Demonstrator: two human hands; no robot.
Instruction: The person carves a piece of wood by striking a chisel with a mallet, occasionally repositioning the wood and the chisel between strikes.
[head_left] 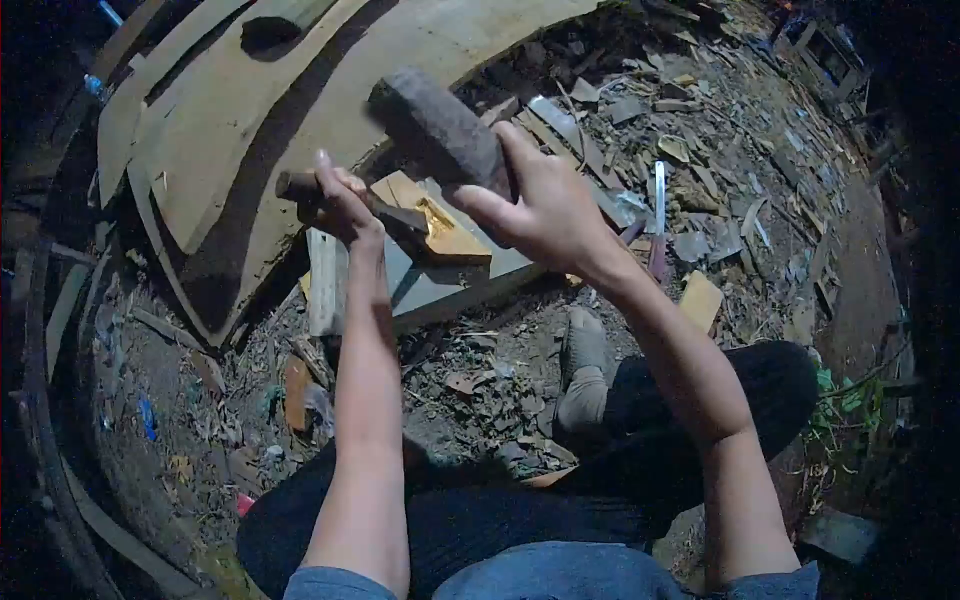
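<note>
My left hand is closed round the handle of a chisel, its thumb up along the side. The blade points right, its tip at a carved recess in a pale wooden block. Fresh, bright yellow wood shows inside that recess. My right hand grips a thick, dark rectangular block, raised above the wooden block. The block's far end is slightly blurred. Beneath the wooden block lies a grey board close to the ground.
Large, curved wooden slabs fill the upper left. A handsaw-like tool with a pale blade and reddish handle lies at right among wood scraps. A yellowish wood offcut is beside my right forearm. My foot rests on debris-covered ground.
</note>
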